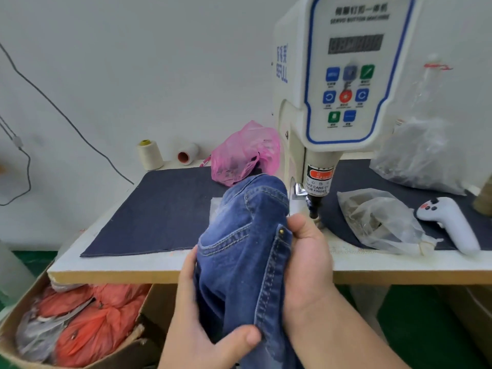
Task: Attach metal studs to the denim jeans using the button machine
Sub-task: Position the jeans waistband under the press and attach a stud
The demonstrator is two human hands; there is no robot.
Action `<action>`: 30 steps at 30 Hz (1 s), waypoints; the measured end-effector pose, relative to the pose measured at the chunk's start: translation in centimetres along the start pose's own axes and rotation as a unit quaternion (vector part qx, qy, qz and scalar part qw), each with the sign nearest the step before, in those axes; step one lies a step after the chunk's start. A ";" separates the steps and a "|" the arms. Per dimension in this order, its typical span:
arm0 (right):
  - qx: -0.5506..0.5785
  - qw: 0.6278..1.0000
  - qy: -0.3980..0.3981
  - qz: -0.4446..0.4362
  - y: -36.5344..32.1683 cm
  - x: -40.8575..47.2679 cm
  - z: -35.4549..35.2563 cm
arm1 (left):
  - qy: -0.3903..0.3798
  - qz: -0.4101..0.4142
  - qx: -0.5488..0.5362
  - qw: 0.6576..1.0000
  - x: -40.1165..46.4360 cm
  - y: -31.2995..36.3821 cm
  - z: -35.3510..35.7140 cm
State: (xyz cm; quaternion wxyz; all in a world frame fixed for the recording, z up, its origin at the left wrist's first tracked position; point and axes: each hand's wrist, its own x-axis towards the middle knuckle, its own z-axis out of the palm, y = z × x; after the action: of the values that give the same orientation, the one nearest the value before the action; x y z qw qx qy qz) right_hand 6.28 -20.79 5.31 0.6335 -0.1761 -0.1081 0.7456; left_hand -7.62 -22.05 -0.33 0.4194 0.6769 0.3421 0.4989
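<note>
Denim jeans (247, 249) gripped by both my hands, L (210, 323) & R (306, 251), near table edge, just left of button machine (346, 75) punch. One stud (281, 230) set at pocket corner; others prob. remain.

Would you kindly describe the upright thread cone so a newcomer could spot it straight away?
Start at the white button machine and look left past the pink plastic bag to the table's back edge by the wall. Two spools sit there; the upright thread cone is the cream one with a yellow top, while its neighbour lies on its side.

Two thread spools (150, 155) (perhaps three bags (246, 154))
</note>
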 end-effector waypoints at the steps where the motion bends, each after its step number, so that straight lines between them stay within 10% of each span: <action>1: 0.001 1.000 0.001 -0.002 0.2 0.4 0.2 | -0.033 0.001 -0.021 0.999 0.4 -0.2 0.3; 8: -0.169 0.977 0.005 -0.132 -0.8 2.0 -0.3 | 0.031 -0.047 -0.085 0.995 3.1 -0.8 -1.0; 14: -0.655 0.724 -0.007 -0.216 1.8 -0.3 -3.3 | 0.155 0.034 -0.033 0.987 8.4 2.3 -6.6; 17: -0.517 0.840 -0.081 -0.141 2.7 0.7 -2.4 | 0.129 0.040 -0.020 0.991 10.6 4.2 -7.1; 23: -0.262 0.954 -0.033 -0.143 2.9 4.3 -0.9 | 0.112 0.067 0.029 0.991 9.9 2.3 -6.5; 30: -0.129 0.978 -0.117 -0.113 3.7 7.9 1.7 | 0.125 -0.043 -0.069 0.989 7.7 -1.7 -4.8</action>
State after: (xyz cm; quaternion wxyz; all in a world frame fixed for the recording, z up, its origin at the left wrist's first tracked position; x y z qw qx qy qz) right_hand 1.21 -13.55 4.42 0.6684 -0.1542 -0.2957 0.6649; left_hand -10.22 -13.46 1.81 0.4400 0.5637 0.3853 0.5833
